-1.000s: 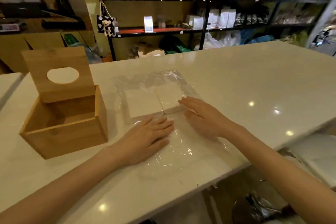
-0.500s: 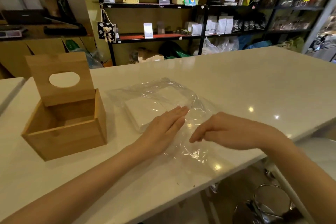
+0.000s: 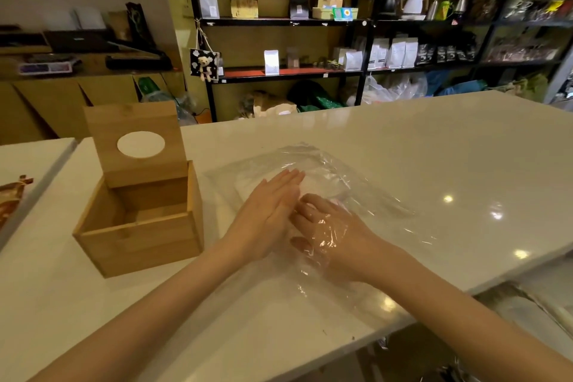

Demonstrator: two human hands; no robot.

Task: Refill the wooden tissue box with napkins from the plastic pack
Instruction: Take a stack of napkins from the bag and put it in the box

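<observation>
The right hand (image 3: 333,231) lay inside the clear, crinkled plastic pack (image 3: 356,195), film draped over its back, fingers reaching toward the white stack of napkins (image 3: 248,187); whether this grip had closed on the napkins could not be told through the glare. The left hand (image 3: 268,215) was the outer grip, flat and straight-fingered on top of the film, pressing the pack down just beside the right hand and holding nothing. The napkins sat in the far half of the pack, at about eleven o'clock from the hands. At nine o'clock from the pack, near but apart, stood the square light-wood tissue box (image 3: 139,226), empty as far as the view showed, its hinged lid with an oval cutout (image 3: 141,145) standing upright at the back. All rested on the glossy white bench (image 3: 434,139). The step in hand looked like drawing the napkins out; done well, the flat hand would pin the film while the inner fingers slid under the whole stack and pulled it out square, so no sheets fanned or caught on the plastic mouth.
</observation>
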